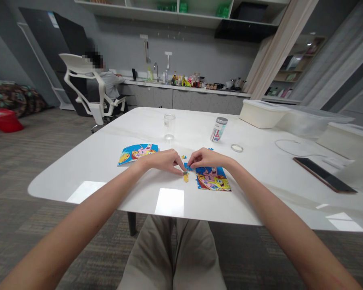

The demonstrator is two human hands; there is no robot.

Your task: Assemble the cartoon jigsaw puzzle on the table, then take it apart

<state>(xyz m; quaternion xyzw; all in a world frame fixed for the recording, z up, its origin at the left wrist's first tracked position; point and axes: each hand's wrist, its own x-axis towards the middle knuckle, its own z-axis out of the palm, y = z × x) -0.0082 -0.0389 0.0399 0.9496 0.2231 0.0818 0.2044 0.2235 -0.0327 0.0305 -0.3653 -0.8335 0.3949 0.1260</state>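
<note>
Uneven pressure from the left hand (165, 160) or right hand (210, 158), finger closure indiscernible on both, may dislodge the small, flat yellow jigsaw pieces (186, 178).

Joined puzzle section (214, 182): top edge partly hidden by my right hand (202, 158). 
Picture sheet (136, 153): lower right part covered by my left hand (167, 160). 
Small pieces (186, 178) between my hands: outlines too small to tell. 
Canister (219, 129): lettering illegible. 
Red tub (6, 121): cut off, left edge.
</note>
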